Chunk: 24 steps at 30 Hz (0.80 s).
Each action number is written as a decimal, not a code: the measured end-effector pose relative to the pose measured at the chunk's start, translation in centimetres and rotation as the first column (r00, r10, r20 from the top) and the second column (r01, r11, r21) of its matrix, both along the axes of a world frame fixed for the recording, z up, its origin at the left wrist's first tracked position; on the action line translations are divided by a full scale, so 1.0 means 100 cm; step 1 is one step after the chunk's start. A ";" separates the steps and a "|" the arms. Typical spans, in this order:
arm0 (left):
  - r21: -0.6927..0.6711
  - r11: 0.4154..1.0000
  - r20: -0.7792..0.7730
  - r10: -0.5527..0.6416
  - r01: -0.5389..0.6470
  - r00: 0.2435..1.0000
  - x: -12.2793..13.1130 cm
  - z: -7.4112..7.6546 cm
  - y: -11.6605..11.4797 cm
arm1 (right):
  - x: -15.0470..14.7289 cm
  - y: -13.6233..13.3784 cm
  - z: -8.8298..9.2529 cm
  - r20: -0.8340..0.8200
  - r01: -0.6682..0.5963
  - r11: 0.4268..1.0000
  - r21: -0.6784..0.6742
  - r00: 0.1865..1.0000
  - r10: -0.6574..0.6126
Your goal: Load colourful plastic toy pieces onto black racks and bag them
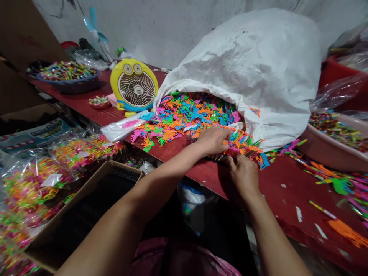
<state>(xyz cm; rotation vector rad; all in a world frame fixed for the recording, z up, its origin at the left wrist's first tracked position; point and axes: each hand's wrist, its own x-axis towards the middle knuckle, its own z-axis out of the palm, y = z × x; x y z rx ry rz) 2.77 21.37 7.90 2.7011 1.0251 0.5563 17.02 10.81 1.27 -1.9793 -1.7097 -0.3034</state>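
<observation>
A row of small colourful plastic pieces (241, 140), with orange round ends facing me, lies packed together at the table's front edge. My left hand (214, 141) reaches over the left part of the row, fingers curled onto it. Close by, my right hand (244, 174) is closed at the row's near side, thumb and fingertips against it; what they pinch is hidden. Behind both hands, loose plastic shapes (172, 122) in orange, green, blue and pink spill from the mouth of a large white sack (258, 65).
A yellow fan (138, 90) stands left of the sack, with a basin of colourful pieces (69, 82) beyond. A pink basin (330, 143) and scattered pieces (342, 184) sit right on the red table (276, 191). Below left are a cardboard box (106, 168) and filled plastic bags (34, 184).
</observation>
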 end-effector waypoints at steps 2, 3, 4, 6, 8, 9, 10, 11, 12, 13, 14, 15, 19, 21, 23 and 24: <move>0.008 1.000 0.014 -0.014 0.014 1.000 -0.001 0.000 0.000 | -0.002 -0.001 0.002 0.029 0.038 0.999 -0.028 0.999 -0.038; 0.016 1.000 0.014 -0.027 0.027 1.000 -0.001 0.000 0.000 | -0.004 -0.001 0.003 0.045 0.060 0.997 -0.045 0.997 -0.058; 0.019 0.999 0.006 -0.041 0.041 0.999 -0.001 0.001 -0.001 | -0.005 -0.001 0.004 0.063 0.080 0.995 -0.066 0.995 -0.076; 0.017 0.998 -0.018 -0.063 0.064 0.998 -0.002 0.002 -0.002 | -0.009 -0.001 0.008 0.095 0.113 0.987 -0.112 0.990 -0.102; 0.003 0.997 -0.047 -0.081 0.082 0.996 -0.003 0.005 -0.004 | -0.012 -0.001 0.013 0.110 0.129 0.978 -0.161 0.988 -0.112; -0.004 0.996 -0.063 -0.091 0.091 0.994 -0.003 0.007 -0.005 | -0.014 -0.001 0.015 0.111 0.137 0.974 -0.180 0.987 -0.118; -0.008 0.995 -0.079 -0.099 0.098 0.992 -0.004 0.009 -0.006 | -0.017 -0.001 0.017 0.110 0.151 0.969 -0.194 0.985 -0.131; -0.011 0.995 -0.096 -0.104 0.103 0.990 -0.004 0.010 -0.007 | -0.020 -0.001 0.019 0.109 0.169 0.964 -0.204 0.983 -0.149; -0.015 0.994 -0.111 -0.106 0.105 0.988 -0.005 0.011 -0.007 | -0.022 -0.002 0.019 0.110 0.188 0.960 -0.208 0.980 -0.168; -0.019 0.995 -0.119 -0.103 0.101 0.988 -0.005 0.012 -0.008 | -0.025 -0.002 0.018 0.112 0.206 0.957 -0.205 0.976 -0.186; -0.023 0.995 -0.119 -0.098 0.096 0.988 -0.005 0.013 -0.008 | -0.026 -0.002 0.016 0.113 0.216 0.957 -0.194 0.974 -0.197; -0.029 0.996 -0.113 -0.089 0.086 0.990 -0.006 0.013 -0.009 | -0.027 -0.002 0.013 0.108 0.216 0.961 -0.175 0.974 -0.200; -0.047 0.998 -0.086 -0.055 0.051 0.995 -0.004 0.012 -0.011 | -0.020 0.000 -0.003 0.022 0.142 0.989 -0.044 0.990 -0.142; -0.032 0.999 -0.104 -0.036 0.033 0.994 -0.002 0.011 -0.011 | -0.013 0.001 -0.010 -0.049 0.057 0.998 0.031 0.997 -0.055; -0.020 1.000 -0.122 -0.016 0.014 0.992 0.000 0.010 -0.010 | -0.007 0.003 -0.015 -0.115 -0.025 0.995 0.101 0.993 0.036; -0.021 1.000 -0.127 -0.011 0.009 0.992 0.001 0.009 -0.010 | -0.005 0.003 -0.018 -0.138 -0.048 0.990 0.129 0.988 0.066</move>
